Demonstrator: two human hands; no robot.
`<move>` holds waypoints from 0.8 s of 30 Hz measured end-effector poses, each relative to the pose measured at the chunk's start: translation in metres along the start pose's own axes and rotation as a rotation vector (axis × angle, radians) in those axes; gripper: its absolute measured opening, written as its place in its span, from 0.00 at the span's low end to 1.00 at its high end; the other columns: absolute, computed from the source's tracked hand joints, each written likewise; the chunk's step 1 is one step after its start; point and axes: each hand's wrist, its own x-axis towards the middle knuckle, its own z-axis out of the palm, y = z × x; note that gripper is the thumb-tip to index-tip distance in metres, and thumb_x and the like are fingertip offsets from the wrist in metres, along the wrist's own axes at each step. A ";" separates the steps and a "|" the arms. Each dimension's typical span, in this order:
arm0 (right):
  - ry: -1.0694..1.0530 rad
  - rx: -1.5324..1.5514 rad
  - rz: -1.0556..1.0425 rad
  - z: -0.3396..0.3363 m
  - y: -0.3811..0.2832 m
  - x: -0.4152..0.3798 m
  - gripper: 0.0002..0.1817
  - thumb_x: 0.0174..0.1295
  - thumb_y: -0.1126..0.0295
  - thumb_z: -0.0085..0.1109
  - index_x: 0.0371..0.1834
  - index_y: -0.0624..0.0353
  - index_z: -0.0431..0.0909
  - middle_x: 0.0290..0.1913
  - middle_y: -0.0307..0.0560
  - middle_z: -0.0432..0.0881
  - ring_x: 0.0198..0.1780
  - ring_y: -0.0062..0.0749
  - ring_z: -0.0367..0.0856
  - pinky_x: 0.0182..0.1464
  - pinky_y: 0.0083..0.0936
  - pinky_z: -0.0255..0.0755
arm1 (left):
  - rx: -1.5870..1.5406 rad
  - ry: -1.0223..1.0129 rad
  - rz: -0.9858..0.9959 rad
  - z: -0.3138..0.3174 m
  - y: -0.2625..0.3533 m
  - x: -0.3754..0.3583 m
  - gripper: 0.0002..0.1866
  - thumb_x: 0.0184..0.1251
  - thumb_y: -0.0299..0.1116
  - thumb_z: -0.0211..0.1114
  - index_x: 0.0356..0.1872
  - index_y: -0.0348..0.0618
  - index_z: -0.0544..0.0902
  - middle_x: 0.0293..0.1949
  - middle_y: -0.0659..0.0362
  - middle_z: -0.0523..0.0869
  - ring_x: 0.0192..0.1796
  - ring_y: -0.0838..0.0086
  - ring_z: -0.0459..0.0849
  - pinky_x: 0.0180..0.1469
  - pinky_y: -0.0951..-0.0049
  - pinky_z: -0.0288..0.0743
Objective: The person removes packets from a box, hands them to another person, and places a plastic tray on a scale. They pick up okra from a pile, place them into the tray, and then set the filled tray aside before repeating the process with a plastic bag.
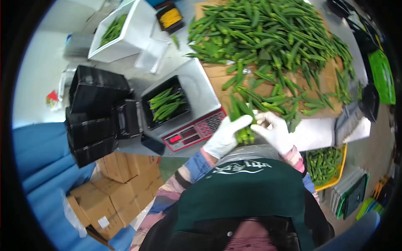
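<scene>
My left hand (226, 136), in a white glove, is closed around a small bunch of green okra (245, 135) in front of my apron. On the other side of the bunch, my right hand (274, 130), also white-gloved, has its fingers curled in against the pods; its fingertips are partly hidden. Just beyond both hands, loose okra lies on flattened cardboard (220, 77), spreading back into a large okra pile (268, 33). To the left, a digital scale (197, 129) bears a black tray (187, 109) with several okra pods (167, 104) in it.
Stacked black trays (94, 121) stand left of the scale. Behind are a white foam box (140, 31) holding okra and a small black container (169, 19) with yellow contents. A yellow crate (341, 167) of okra sits below right; cardboard boxes (113, 196) are below left.
</scene>
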 end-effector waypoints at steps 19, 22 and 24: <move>-0.021 0.244 0.011 0.023 -0.037 0.009 0.15 0.69 0.77 0.58 0.57 0.67 0.82 0.48 0.45 0.84 0.44 0.23 0.82 0.49 0.18 0.74 | 2.133 0.544 0.528 -0.112 0.175 -0.099 0.47 0.54 0.45 0.77 0.74 0.41 0.67 0.68 0.43 0.74 0.70 0.52 0.71 0.73 0.60 0.61; -0.002 0.236 0.055 0.023 -0.026 0.012 0.14 0.71 0.76 0.57 0.58 0.66 0.82 0.46 0.44 0.85 0.42 0.22 0.83 0.49 0.18 0.75 | 1.746 0.502 0.508 -0.096 0.203 -0.129 0.45 0.56 0.43 0.76 0.75 0.44 0.66 0.72 0.45 0.71 0.74 0.55 0.68 0.76 0.64 0.58; -0.017 0.279 0.094 0.026 -0.028 0.017 0.14 0.72 0.76 0.57 0.57 0.66 0.82 0.46 0.43 0.85 0.42 0.20 0.82 0.48 0.17 0.75 | 1.565 0.617 0.607 -0.116 0.215 -0.151 0.37 0.65 0.30 0.70 0.75 0.40 0.67 0.72 0.53 0.73 0.73 0.66 0.70 0.76 0.67 0.59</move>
